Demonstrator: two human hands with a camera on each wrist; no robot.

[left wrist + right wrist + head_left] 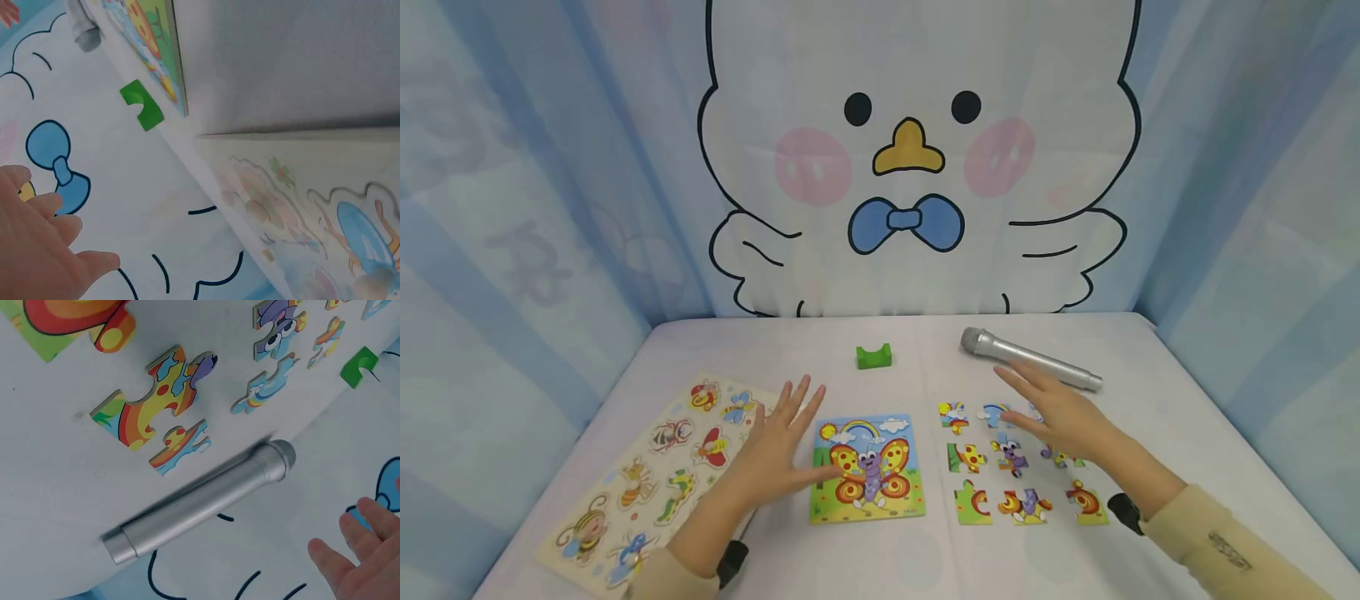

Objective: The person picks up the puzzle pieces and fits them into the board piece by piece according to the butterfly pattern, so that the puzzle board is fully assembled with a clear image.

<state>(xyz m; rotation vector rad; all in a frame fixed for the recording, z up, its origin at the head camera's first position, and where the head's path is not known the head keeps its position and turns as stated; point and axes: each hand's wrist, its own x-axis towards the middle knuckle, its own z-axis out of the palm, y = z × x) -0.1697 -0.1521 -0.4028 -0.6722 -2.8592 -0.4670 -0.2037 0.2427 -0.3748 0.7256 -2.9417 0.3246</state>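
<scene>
My left hand is spread in the air between an insect board and a square butterfly picture board, holding nothing. Its thumb overlaps the picture's left edge in the head view. Over on the right, my right hand hovers with fingers extended above loose jigsaw pieces, partly hiding those in the far right column. Just beyond it lies a silver microphone, which the right wrist view shows whole, apart from the fingers.
A green block with a curved notch stands near the back of the white table. Blue-and-white curtains close in both sides, and a cartoon bird backdrop hangs behind.
</scene>
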